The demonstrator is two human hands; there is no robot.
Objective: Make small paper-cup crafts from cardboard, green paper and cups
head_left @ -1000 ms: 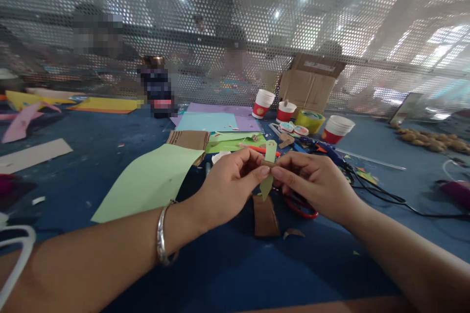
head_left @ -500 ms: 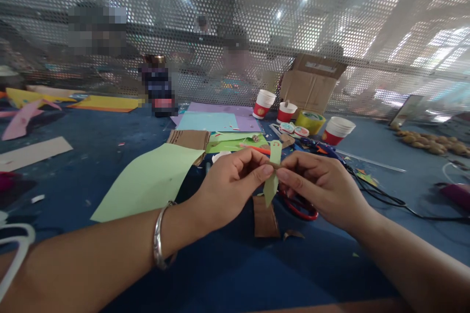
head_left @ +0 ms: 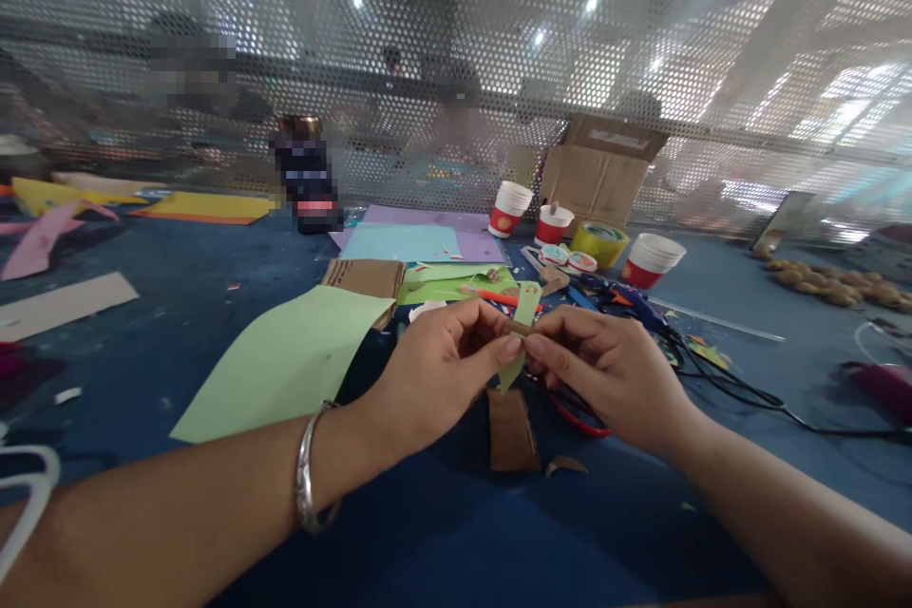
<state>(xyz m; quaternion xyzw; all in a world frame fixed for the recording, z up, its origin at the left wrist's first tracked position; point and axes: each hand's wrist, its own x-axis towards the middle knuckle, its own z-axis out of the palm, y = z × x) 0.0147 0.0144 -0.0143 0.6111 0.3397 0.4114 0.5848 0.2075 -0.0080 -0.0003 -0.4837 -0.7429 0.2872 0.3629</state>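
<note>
Both hands meet over the table around a narrow light green paper strip (head_left: 528, 301) with a small red mark near its top. A small brown cardboard piece (head_left: 518, 329) crosses the strip. My left hand (head_left: 456, 366), with a silver bangle at its wrist, pinches the cardboard and paper from the left. From the right, my right hand (head_left: 605, 361) pinches the same pieces, thumb and fingers closed. Below lies a brown cardboard rectangle (head_left: 513, 432) with a curved scrap (head_left: 567, 465) beside it. Red-handled scissors (head_left: 580, 420) are partly hidden under my right hand.
A light green sheet (head_left: 285, 366) lies left, near corrugated cardboard (head_left: 365, 280). Behind are purple paper (head_left: 481, 226), paper cups (head_left: 510, 209), a yellow tape roll (head_left: 599, 245) and a cardboard box (head_left: 595, 180). A blue glue gun (head_left: 634, 299) with black cord (head_left: 748, 389) sits right.
My hands and the pinched pieces have shifted slightly left. The green strip has tilted, and less of its lower end shows. Both hands keep their pinch.
</note>
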